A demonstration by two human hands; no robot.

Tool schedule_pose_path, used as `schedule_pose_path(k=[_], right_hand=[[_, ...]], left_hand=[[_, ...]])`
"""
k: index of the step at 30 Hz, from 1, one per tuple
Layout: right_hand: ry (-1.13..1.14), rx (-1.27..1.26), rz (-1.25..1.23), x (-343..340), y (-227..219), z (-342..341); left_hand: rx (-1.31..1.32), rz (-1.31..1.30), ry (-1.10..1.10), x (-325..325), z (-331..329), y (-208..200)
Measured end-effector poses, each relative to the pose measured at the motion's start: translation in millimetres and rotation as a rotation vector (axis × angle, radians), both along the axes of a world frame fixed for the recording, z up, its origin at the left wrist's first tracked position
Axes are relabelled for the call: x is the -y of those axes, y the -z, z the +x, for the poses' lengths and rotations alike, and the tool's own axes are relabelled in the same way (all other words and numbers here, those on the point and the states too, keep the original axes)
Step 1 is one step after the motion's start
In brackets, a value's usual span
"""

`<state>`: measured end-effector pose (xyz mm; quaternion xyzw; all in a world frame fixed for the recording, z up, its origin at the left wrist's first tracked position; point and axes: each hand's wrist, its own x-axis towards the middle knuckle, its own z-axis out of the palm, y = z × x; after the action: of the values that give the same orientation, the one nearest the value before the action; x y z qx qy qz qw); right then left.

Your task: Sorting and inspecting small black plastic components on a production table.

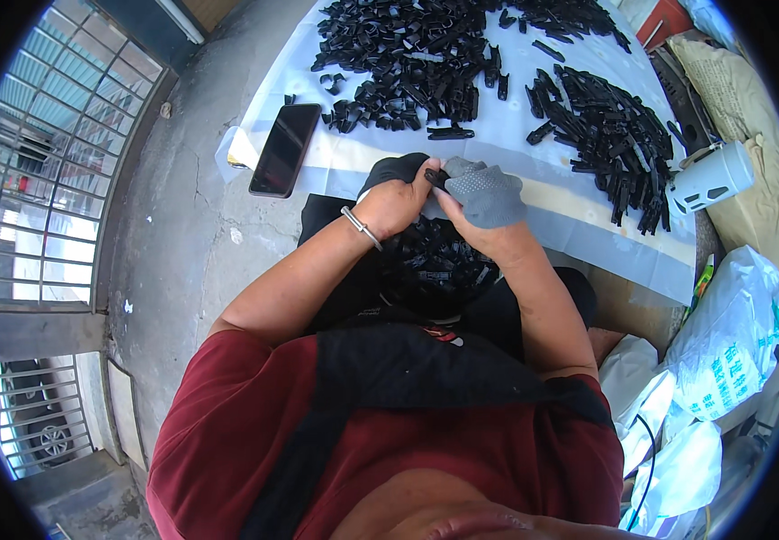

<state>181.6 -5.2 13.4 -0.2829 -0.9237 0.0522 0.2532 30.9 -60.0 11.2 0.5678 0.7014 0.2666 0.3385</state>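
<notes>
Close together over my lap, both hands are closed with their fingertips meeting at a small black plastic part [437, 177]. My left hand [392, 200] wears a partial black glove and pinches the part from the left. From the other side, my right hand [484, 196], in a grey dotted glove, grips it too; the curled fingers hide much of it. Below them lies a heap of shiny black plastic pieces [439, 256] in my lap, its container mostly covered by my arms. A single long black piece [451, 132] rests on the table just beyond my hands.
The sheet-covered table [534, 193] bears a big pile of small black pieces [407, 54] and a pile of longer ones [610, 135] on the right. A phone [286, 150] lies at its left edge. Right are a white perforated cylinder [712, 177] and plastic bags [732, 333].
</notes>
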Motion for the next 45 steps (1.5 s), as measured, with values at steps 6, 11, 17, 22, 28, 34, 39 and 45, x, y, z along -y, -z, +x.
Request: schedule_pose_path(k=[6, 11, 17, 22, 28, 34, 39, 45], right_hand=[[-0.078, -0.186, -0.211, 3.7, -10.8, 6.1], [-0.105, -0.151, -0.12, 2.0, 1.1, 12.2], [-0.04, 0.003, 0.037, 7.4, 0.2, 9.2], [-0.043, 0.007, -0.005, 11.7, 5.2, 4.6], [-0.088, -0.112, -0.057, 15.6, 23.1, -1.9], [-0.003, -0.003, 0.022, 23.4, 1.7, -0.2], [0.027, 0.144, 0.086, 22.6, -13.9, 5.7], [-0.066, 0.075, 0.129, 15.8, 8.9, 5.0]], left_hand=[[0.124, 0.223, -0.044, 11.3, -18.0, 9.5], [0.15, 0.252, -0.15, 10.8, -11.9, -1.0], [0.066, 0.236, -0.102, 11.3, -8.3, -7.5], [-0.1, 0.313, 0.032, 10.1, -2.8, -9.1], [-0.204, 0.355, 0.072, 15.0, -10.4, 5.7], [0.125, 0.338, -0.111, 18.3, -0.9, 2.1], [0.185, 0.265, -0.063, 17.7, -3.1, -5.5], [-0.059, 0.475, -0.034, 15.3, 12.7, -3.7]])
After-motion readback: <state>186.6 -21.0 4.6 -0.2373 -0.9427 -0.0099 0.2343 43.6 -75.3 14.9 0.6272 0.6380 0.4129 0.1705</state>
